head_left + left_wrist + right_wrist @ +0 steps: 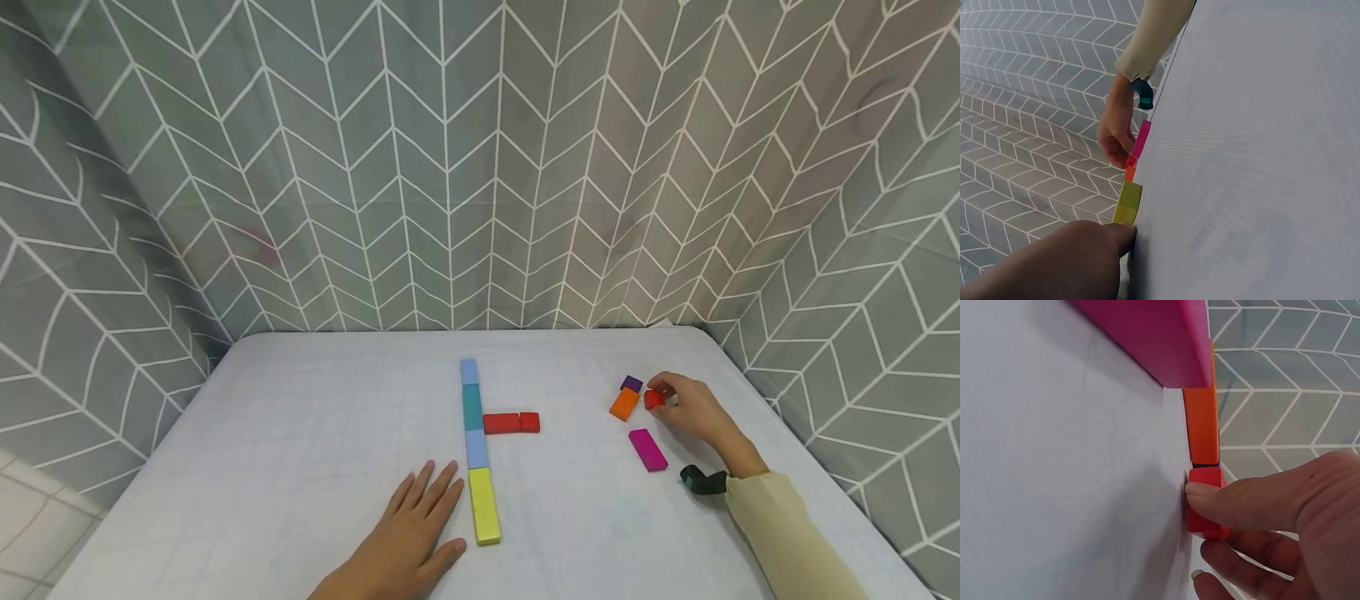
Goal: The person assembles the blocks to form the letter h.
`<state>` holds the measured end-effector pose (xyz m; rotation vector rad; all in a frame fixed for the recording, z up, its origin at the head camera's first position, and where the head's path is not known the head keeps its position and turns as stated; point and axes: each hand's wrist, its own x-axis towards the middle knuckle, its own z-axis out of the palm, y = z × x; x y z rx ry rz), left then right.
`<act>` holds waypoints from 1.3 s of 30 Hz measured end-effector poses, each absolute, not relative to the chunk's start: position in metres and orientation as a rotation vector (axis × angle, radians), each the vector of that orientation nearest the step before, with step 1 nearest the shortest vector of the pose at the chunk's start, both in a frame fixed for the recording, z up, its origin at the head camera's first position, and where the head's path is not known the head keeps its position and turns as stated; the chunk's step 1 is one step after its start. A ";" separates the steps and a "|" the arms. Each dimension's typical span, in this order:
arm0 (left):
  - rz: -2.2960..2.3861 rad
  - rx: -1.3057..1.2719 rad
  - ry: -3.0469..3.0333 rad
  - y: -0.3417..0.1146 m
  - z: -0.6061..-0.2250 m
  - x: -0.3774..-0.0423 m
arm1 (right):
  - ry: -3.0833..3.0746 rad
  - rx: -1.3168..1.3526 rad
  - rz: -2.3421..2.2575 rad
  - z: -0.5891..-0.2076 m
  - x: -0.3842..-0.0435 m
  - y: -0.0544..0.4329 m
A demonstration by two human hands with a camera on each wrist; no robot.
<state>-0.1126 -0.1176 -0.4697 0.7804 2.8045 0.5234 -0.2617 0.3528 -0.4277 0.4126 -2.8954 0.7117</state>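
Observation:
At the table's right side, my right hand point(688, 407) pinches a small red block point(1205, 499) between thumb and fingers, low over the white surface. Close beside it lie an orange block point(625, 404) and a purple block point(632, 383); a magenta block point(648, 450) is nearer to me. My left hand point(412, 533) rests flat on the table, fingers straight, left of a yellow block point(484, 506). That yellow piece ends a column with a blue block point(476, 449), a teal block point(472, 407) and a light blue block point(468, 371). Two red blocks, one long point(502, 423) and one short point(529, 422), branch rightward.
A white cloth covers the table point(300, 417). Grey curtains point(472, 167) with a white zigzag pattern hang behind it and along both sides. A dark camera strap point(702, 481) sits at my right wrist, below the beige sleeve point(787, 533).

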 end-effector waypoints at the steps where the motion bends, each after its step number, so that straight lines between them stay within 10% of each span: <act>1: 0.526 0.785 2.806 -0.118 -0.470 -0.113 | -2.898 0.402 0.706 -0.428 -0.262 0.353; 39: 0.503 0.780 2.815 -0.117 -0.472 -0.112 | -2.775 0.551 0.898 -0.414 -0.246 0.290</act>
